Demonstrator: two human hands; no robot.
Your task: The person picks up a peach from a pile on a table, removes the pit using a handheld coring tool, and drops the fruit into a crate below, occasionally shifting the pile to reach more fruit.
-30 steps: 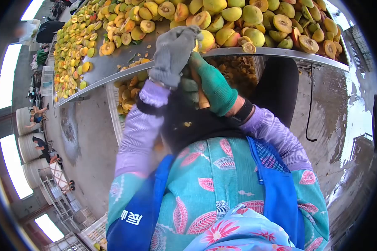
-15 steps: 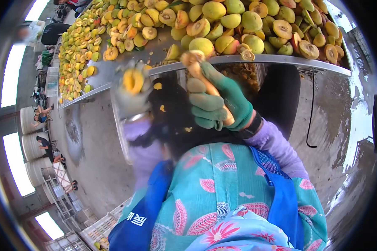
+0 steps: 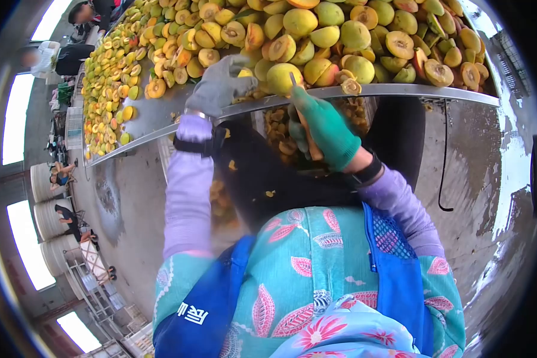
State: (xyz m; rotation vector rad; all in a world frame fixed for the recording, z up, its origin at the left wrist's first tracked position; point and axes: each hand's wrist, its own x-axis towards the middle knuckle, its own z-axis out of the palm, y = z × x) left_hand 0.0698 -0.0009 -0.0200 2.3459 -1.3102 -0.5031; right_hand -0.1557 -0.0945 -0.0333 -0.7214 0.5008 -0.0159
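A metal table (image 3: 161, 110) is seen heaped with yellow-green fruit, and the work in hand is judged to be the halving and stoning of that fruit. The right hand (image 3: 325, 128), in a green glove, is closed firmly round the wooden handle of a tool (image 3: 309, 142), whose thin metal tip is pointed up at a whole fruit (image 3: 282, 77). This fruit is lying at the near rim of the table, just above the hand. The left hand (image 3: 218, 86), in a grey glove, is laid on the table just beside the same fruit, with the fingers reaching into the pile. Its palm is turned away, so it cannot be told whether anything is gripped. Cut halves (image 3: 400, 43) with open stone hollows are scattered across the heap, and a long band of halves (image 3: 110, 77) is spread along the far left of the table. A good share of the work is therefore judged to be done. Many round, uncut fruits are mixed among the halves, so a considerable amount is judged to be left. The fruit at the rim shows no cut on its visible side. Below the rim, fruit scraps (image 3: 278, 128) are gathered in a container that is mostly hidden. A wet concrete floor (image 3: 131, 203) and a hanging black cable (image 3: 444, 161) are visible. Other people (image 3: 62, 173) are seated well apart at the far left.
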